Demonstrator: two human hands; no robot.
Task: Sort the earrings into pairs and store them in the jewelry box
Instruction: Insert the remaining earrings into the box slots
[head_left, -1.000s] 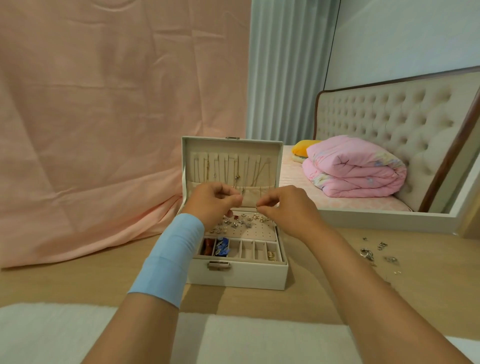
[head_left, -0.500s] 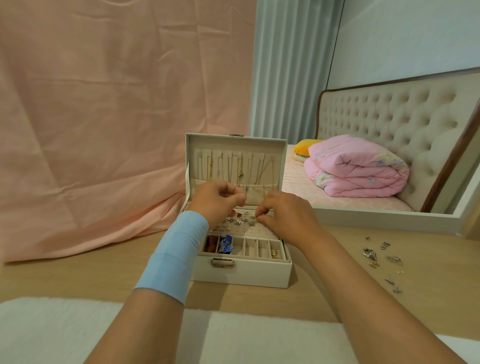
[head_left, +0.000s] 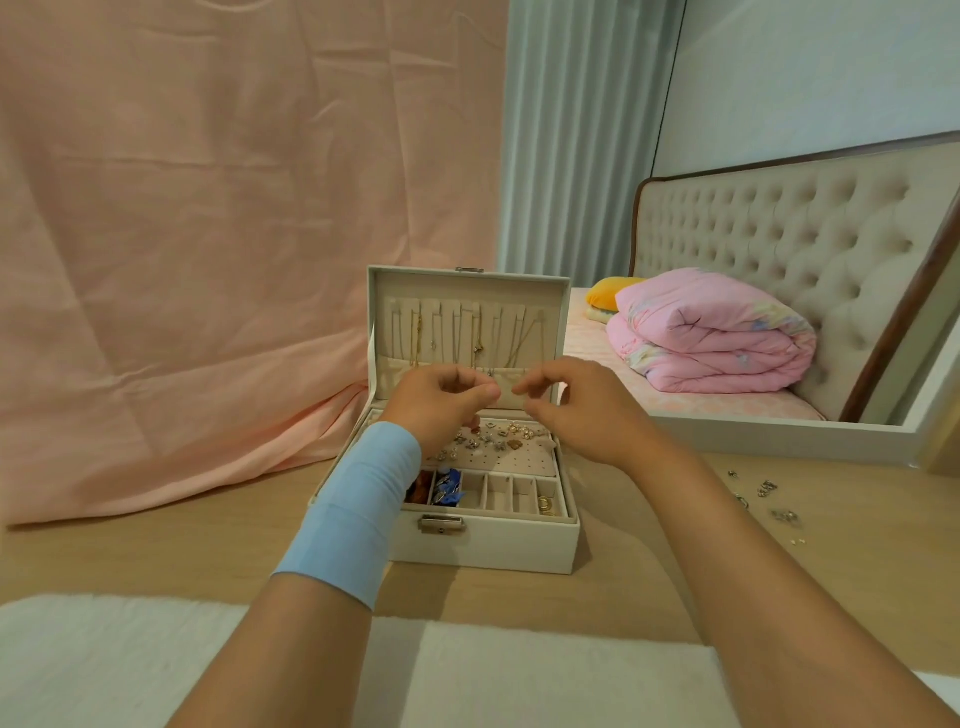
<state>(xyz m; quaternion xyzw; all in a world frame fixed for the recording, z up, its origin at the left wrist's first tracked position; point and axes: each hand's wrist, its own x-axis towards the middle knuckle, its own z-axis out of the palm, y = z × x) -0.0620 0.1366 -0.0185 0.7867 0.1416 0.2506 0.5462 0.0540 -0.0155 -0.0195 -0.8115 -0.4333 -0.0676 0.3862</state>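
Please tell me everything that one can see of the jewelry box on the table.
The jewelry box is cream-white, leather-like, and stands open on the wooden table, lid upright. Thin necklaces hang inside the lid above a pocket. Its tray has a perforated panel carrying small earrings and a front row of narrow compartments, some filled. A metal clasp sits on the front wall. The left hand and right hand are above the tray; contact is unclear.

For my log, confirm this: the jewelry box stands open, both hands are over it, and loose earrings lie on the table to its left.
Not left: the head view shows the loose earrings on the table to the right of the jewelry box. The rest holds.
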